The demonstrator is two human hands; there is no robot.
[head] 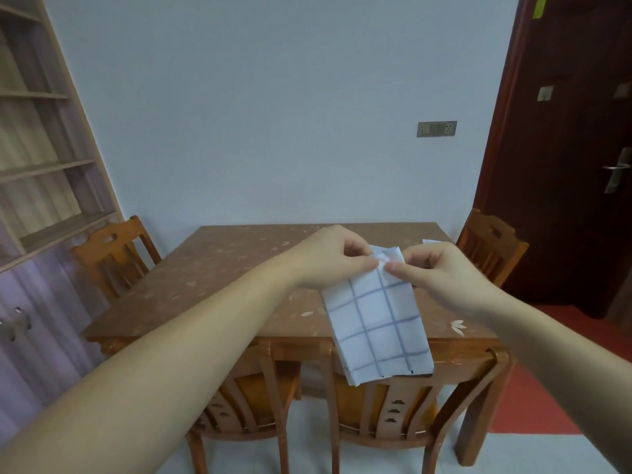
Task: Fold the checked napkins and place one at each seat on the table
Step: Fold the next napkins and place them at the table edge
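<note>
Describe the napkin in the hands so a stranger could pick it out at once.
Start at the brown wooden table against the pale wall. Over its near right side, the left hand and right hand pinch the top of a white napkin with blue checks. Unlike the small white piece at the table's far right edge, it is held up.

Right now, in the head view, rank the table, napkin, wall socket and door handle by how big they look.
1. table
2. napkin, though it is nearer the camera
3. socket and door handle: they look about alike, so unranked
</note>
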